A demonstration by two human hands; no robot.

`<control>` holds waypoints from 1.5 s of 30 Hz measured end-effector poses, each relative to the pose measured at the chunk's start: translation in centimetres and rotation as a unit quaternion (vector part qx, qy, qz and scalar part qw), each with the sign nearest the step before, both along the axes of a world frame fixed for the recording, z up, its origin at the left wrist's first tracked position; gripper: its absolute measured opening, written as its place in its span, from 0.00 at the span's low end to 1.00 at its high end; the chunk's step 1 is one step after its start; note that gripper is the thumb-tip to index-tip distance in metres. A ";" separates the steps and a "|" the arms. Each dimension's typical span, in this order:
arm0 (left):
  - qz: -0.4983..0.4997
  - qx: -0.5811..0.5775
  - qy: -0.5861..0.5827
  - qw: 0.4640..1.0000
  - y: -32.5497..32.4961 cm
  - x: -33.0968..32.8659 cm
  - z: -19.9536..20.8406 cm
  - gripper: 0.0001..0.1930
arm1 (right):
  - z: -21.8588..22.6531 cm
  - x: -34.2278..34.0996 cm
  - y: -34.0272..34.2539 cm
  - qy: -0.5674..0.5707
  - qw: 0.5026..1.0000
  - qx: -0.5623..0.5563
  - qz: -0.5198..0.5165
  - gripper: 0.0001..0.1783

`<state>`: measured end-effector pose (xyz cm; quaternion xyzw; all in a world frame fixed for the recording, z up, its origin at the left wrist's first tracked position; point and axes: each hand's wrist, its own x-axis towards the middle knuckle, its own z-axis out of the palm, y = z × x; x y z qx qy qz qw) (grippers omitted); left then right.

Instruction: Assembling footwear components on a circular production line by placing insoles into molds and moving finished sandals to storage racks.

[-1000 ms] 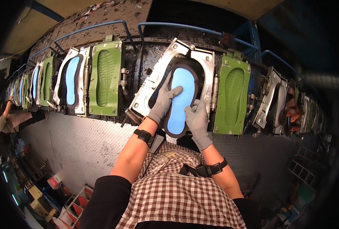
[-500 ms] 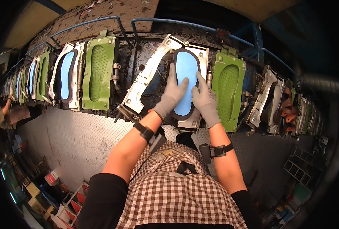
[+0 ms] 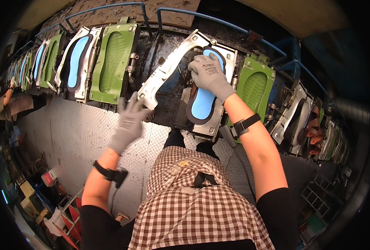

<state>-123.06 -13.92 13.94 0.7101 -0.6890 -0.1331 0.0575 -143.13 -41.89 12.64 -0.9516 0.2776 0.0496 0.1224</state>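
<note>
A light-blue insole [image 3: 203, 104] with a dark rim lies lengthwise on a silver metal mould plate [image 3: 213, 124] in front of me. Over its upper half lies my right hand [image 3: 212, 76] in a grey glove, its fingers bent over the insole's left edge; the fingertips are partly hidden. My gloved left hand [image 3: 129, 125] has its fingers spread, slightly blurred, by the lower end of the swung-out silver mould frame [image 3: 168, 66]. Whether it touches the frame I cannot tell. Some reddish-brown material shows at the insole's left edge, below my right hand.
Green mould plates [image 3: 113, 62] [image 3: 253, 85] with sole-shaped hollows stand on both sides. Farther left, another blue insole [image 3: 77, 60] lies in a silver mould. Blue rails [image 3: 201, 16] run behind the row. A metal tread-plate floor [image 3: 76, 125] lies in front; another person [image 3: 14, 106] is at far left.
My left hand has left the insole and moved left and down, toward the frame's lower end. My right hand has moved up across the insole. The view has shifted slightly.
</note>
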 end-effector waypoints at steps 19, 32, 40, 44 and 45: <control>-0.102 0.103 0.431 0.891 -2.3 -8.9 -1.6 0.24 | -0.7 -11.1 11.4 -0.225 0.965 0.125 -0.041 0.31; -0.019 -0.260 0.367 0.893 -7.6 -11.9 -7.6 0.15 | -5.2 -10.2 13.8 -0.409 0.896 0.080 -0.154 0.14; 0.012 -0.312 0.324 0.893 -5.3 -13.4 -6.9 0.13 | -5.0 -10.7 16.4 -0.415 0.896 0.057 -0.151 0.09; 0.134 -0.221 0.318 0.913 0.1 -13.2 -4.8 0.13 | -4.2 -11.5 16.8 -0.376 0.920 0.027 -0.104 0.09; 0.165 -0.169 0.343 0.909 1.7 -12.9 -4.3 0.12 | -4.3 -11.7 16.5 -0.370 0.920 0.047 -0.118 0.09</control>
